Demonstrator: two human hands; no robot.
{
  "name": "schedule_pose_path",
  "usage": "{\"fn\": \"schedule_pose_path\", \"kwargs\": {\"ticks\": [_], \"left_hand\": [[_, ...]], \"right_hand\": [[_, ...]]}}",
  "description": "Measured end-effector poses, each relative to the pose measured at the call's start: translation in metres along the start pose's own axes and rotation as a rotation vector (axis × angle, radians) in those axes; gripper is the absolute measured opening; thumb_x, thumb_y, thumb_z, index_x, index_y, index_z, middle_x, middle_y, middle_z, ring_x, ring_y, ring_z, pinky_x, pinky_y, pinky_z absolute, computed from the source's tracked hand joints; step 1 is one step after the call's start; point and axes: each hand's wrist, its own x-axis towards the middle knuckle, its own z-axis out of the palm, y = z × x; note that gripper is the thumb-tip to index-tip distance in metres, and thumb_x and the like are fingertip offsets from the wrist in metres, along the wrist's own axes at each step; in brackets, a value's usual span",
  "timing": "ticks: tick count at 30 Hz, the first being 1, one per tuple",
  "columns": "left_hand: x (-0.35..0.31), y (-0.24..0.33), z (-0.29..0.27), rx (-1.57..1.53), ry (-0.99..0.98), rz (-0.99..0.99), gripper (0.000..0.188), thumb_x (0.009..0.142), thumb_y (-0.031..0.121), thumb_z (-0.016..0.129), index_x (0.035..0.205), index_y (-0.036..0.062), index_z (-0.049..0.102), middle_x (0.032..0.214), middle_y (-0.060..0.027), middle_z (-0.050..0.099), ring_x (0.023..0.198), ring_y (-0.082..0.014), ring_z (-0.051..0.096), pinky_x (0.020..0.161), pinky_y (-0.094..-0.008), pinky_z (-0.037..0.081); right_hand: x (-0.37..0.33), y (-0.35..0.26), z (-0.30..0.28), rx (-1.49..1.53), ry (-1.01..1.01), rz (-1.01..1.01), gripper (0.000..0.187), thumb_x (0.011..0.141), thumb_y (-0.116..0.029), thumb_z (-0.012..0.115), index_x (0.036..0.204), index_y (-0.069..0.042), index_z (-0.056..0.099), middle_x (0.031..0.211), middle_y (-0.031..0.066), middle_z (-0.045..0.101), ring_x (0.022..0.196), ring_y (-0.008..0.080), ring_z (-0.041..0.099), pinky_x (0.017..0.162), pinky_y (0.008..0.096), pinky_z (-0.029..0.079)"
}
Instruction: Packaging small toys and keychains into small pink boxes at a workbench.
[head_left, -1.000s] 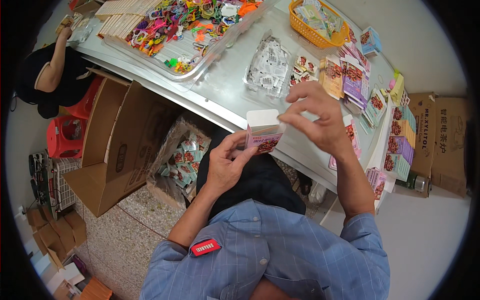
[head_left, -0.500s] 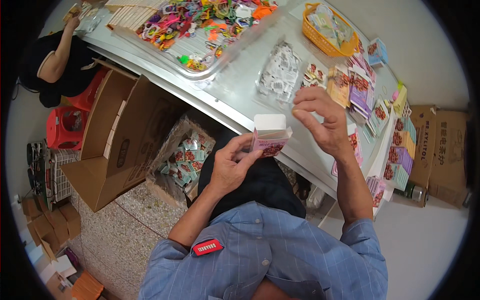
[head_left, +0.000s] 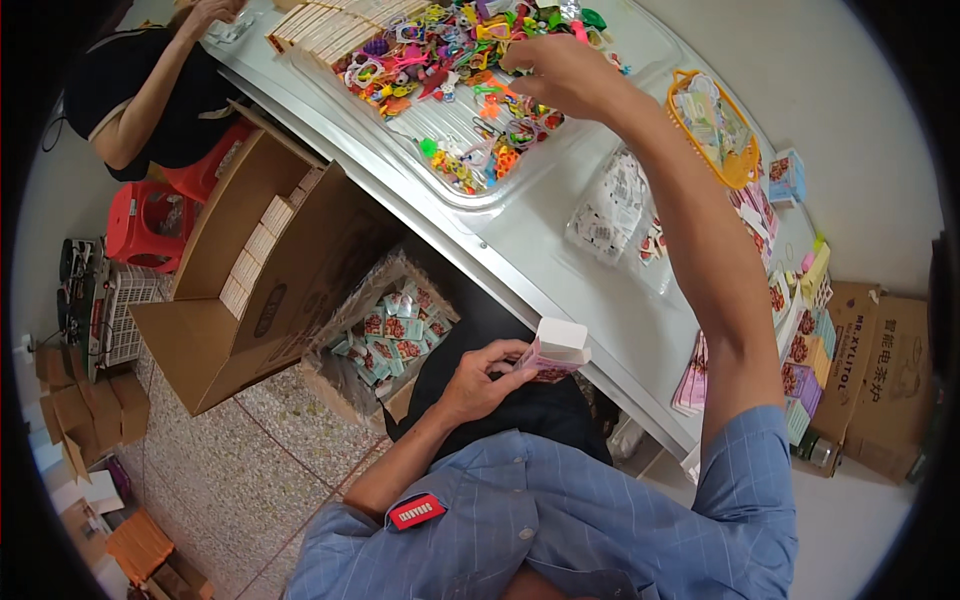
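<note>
My left hand (head_left: 484, 382) grips a small pink carton (head_left: 552, 368) just in front of the table's edge. The carton's white top flap stands up and its top is open. My right arm stretches across the table. At its end, my right hand (head_left: 568, 74) is over a clear plastic tray (head_left: 478, 200) heaped with small colourful plastic trinkets (head_left: 440, 62). Its fingers and thumb point left, apart, with nothing visible between them. Part of the heap is hidden behind this hand. A clear bag of small white packets (head_left: 612, 205) lies beside the tray, partly under my forearm.
A yellow basket (head_left: 742, 172) of packets stands at the back right, near stacked small cartons (head_left: 800, 385). Below the table are a lined box of sachets (head_left: 385, 345) and a large cardboard box (head_left: 235, 325). Another person (head_left: 130, 100) works at the far left, by red stools (head_left: 150, 225).
My right hand has moved from above the carton to the trinket tray, far and to the left. My left hand still holds the carton, now slightly lower. The view has shifted.
</note>
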Motion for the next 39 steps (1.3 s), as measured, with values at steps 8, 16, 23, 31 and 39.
{"fn": "schedule_pose_path", "kwargs": {"ticks": [8, 16, 23, 31, 39], "left_hand": [[0.004, -0.002, -0.002, -0.049, 0.008, -0.001, 0.035, 0.094, 0.005, 0.072, 0.126, -0.0044, 0.062, 0.117, -0.0114, 0.070, 0.098, -0.0146, 0.071, 0.085, -0.0269, 0.059], [0.008, -0.002, -0.007, -0.117, -0.018, -0.011, 0.036, 0.093, 0.002, 0.072, 0.127, -0.0055, 0.060, 0.117, -0.0132, 0.070, 0.098, -0.0151, 0.071, 0.085, -0.0260, 0.058], [0.006, -0.002, -0.006, -0.091, -0.014, 0.021, 0.035, 0.094, 0.001, 0.071, 0.127, -0.0057, 0.060, 0.116, -0.0139, 0.070, 0.099, -0.0161, 0.071, 0.085, -0.0265, 0.059], [0.004, 0.002, -0.003, -0.127, 0.009, -0.019, 0.034, 0.095, -0.001, 0.069, 0.128, -0.0054, 0.059, 0.115, -0.0143, 0.070, 0.097, -0.0157, 0.071, 0.084, -0.0262, 0.059], [0.004, 0.032, -0.005, -0.263, 0.206, 0.129, 0.034, 0.094, -0.001, 0.071, 0.126, -0.0059, 0.060, 0.116, -0.0133, 0.069, 0.105, -0.0151, 0.068, 0.088, -0.0265, 0.058]], "right_hand": [[0.072, 0.019, 0.051, -0.306, -0.541, -0.059, 0.034, 0.076, -0.002, 0.072, 0.110, -0.005, 0.072, 0.103, 0.0189, 0.072, 0.096, 0.0334, 0.071, 0.081, 0.0418, 0.055], [0.066, 0.029, 0.045, 0.107, -0.277, -0.110, 0.026, 0.076, -0.001, 0.071, 0.102, -0.003, 0.072, 0.093, 0.0161, 0.072, 0.079, 0.0321, 0.070, 0.073, 0.0412, 0.056], [0.069, 0.016, 0.066, -0.160, -0.451, -0.193, 0.012, 0.075, -0.002, 0.069, 0.087, -0.002, 0.071, 0.080, 0.0143, 0.071, 0.075, 0.0304, 0.070, 0.068, 0.0406, 0.055], [0.049, 0.018, 0.041, 0.049, -0.327, -0.122, 0.008, 0.078, -0.005, 0.069, 0.085, 0.000, 0.069, 0.076, 0.0124, 0.069, 0.072, 0.0240, 0.067, 0.065, 0.0366, 0.053], [-0.092, -0.067, -0.047, 0.435, -0.001, -0.112, 0.014, 0.087, -0.005, 0.074, 0.099, -0.001, 0.068, 0.088, 0.0065, 0.069, 0.079, 0.0154, 0.067, 0.070, 0.0308, 0.053]]}}
